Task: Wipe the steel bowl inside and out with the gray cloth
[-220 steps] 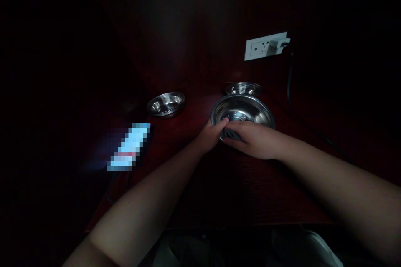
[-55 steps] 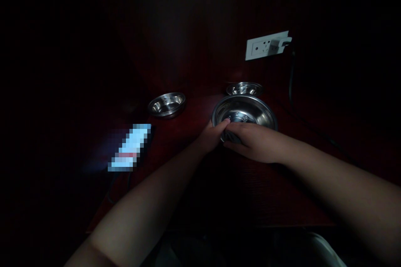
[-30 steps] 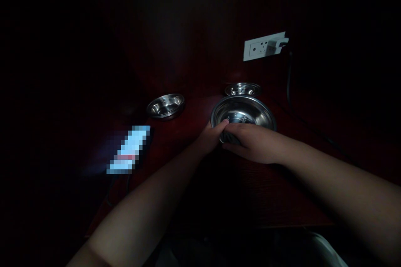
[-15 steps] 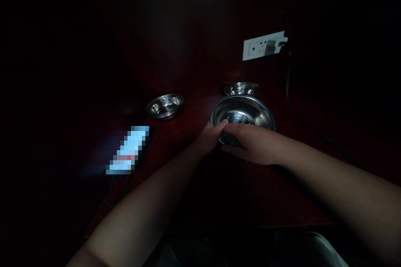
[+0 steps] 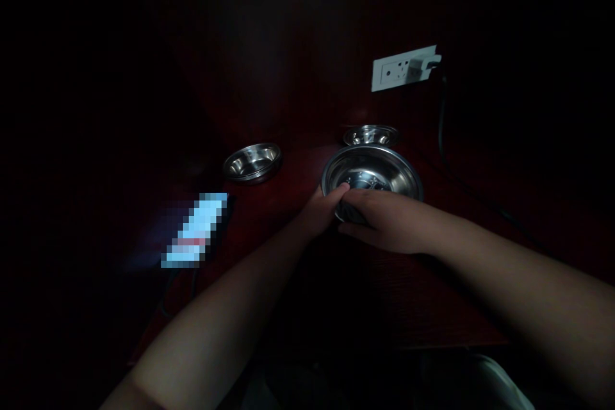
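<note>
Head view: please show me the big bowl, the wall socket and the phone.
Big bowl [image 5: 375, 168], head view, on its inner side.
Wall socket [image 5: 394, 72], head view, on its white plate.
Phone [image 5: 196, 229], head view, on its bright screen.

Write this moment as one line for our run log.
left hand: holds large steel bowl, thumb inside | right hand: at its near side, grip unclear | behind: small steel bowl | left: shallow steel bowl, lit screen

Very dim throughout, the corners sunk in near-black; the pixelated phone screen [image 5: 196, 229] glows pale blue at left (easily the brightest patch). Small glints edge the steel bowls [image 5: 369, 163], while deep shadow covers the near desk [image 5: 384, 301].
</note>
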The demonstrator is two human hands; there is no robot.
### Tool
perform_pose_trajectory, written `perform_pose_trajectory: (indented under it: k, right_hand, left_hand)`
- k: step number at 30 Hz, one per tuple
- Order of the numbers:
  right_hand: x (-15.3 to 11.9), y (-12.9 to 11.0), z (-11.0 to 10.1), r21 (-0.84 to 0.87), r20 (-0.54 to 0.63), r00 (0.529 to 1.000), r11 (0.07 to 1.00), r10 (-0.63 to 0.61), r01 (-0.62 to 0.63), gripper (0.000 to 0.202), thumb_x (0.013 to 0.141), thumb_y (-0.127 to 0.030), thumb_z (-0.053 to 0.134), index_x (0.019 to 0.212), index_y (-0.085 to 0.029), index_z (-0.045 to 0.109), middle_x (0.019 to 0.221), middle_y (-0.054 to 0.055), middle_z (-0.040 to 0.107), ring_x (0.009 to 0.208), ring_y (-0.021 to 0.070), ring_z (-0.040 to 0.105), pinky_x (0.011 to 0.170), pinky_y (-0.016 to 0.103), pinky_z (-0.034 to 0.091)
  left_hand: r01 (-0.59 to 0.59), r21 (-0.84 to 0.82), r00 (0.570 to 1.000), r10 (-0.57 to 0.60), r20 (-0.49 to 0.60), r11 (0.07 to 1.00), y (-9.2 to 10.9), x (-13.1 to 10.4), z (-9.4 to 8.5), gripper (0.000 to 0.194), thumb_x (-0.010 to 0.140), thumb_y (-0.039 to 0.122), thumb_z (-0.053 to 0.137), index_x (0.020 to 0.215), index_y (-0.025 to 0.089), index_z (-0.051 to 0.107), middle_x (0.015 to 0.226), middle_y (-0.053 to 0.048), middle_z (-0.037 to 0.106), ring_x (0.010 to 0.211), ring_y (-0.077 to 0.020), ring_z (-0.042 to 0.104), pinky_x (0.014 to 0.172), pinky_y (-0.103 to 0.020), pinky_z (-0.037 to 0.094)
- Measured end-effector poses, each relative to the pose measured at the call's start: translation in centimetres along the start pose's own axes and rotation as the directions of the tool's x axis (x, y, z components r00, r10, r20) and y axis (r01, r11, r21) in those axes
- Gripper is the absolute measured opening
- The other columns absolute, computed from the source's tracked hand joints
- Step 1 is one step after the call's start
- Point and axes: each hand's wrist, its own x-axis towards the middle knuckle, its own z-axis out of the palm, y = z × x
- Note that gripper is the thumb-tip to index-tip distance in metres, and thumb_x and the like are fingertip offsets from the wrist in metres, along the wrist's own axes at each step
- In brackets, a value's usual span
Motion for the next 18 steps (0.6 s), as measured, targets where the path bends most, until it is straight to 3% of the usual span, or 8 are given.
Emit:
perform_pose_trajectory:
  k: [18]
  right_hand:
    - [-0.04, -0.28, -0.21, -0.026, 0.015, 1.0, 1.0, 0.002, -0.002, 0.038, 0.084, -0.041, 0.054, 0.11, -0.015, 0.057, 0.108, 0.011, 0.065, 0.094, 0.0249, 0.061, 0.084, 0.037, 0.046]
  left_hand:
    - [0.013, -0.006, 1.0, -0.013, 0.012, 1.0, -0.4, 0.27, -0.22, 0.047, 0.074, 0.037, 0.063, 0.114, 0.013, 0.059, 0.106, -0.01, 0.068, 0.102, -0.0253, 0.06, 0.093, -0.038, 0.043]
